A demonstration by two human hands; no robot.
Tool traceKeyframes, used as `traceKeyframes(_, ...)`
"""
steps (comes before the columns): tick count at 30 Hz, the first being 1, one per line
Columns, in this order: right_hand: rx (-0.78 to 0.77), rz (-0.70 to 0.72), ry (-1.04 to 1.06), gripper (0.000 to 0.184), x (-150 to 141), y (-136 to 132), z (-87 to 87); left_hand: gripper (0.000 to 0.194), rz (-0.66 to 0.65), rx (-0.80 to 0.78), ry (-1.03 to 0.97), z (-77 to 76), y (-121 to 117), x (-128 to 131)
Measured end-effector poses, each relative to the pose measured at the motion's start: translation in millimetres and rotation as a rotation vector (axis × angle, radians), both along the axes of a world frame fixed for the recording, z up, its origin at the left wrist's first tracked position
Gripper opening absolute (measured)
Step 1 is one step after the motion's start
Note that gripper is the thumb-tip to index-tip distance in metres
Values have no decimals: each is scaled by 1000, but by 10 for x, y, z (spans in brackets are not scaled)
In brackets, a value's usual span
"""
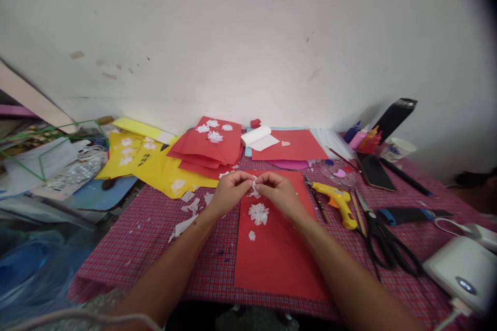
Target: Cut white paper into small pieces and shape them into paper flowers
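The left hand [232, 189] and right hand [278, 194] meet above a flat rectangular red paper sheet [279, 264], near its twelve o'clock edge. Each grip is narrow, thumb against fingers, and together they pinch a small crumpled white paper piece [254, 184] between the fingertips. From that piece, a ruffled white paper flower [258, 214] lies at six o'clock on the sheet, with a tiny white paper bud [252, 236] farther along. Loose torn white paper scraps [190, 207] lie toward eight o'clock on the cloth-covered bench [147, 238]. A rolled white paper strip [256, 135] sits at twelve, a yellow plastic glue gun [338, 204] past three, and black-handled metal scissors [388, 245] around four.
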State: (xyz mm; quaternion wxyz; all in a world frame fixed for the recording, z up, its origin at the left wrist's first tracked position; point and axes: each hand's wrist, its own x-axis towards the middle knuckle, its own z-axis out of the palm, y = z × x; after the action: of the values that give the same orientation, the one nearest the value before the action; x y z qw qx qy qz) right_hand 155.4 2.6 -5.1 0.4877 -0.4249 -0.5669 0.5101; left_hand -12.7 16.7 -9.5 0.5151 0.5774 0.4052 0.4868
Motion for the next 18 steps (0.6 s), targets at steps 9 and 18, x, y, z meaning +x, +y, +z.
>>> traceKeyframes(9, -16, 1, -11, 20, -36, -5, 2, 21, -28, -23, -53, 1, -6, 34)
traceKeyframes(18, 31, -54, -147, 16, 2, 10, -30, 23, -57, -6, -38, -36, 4, 26)
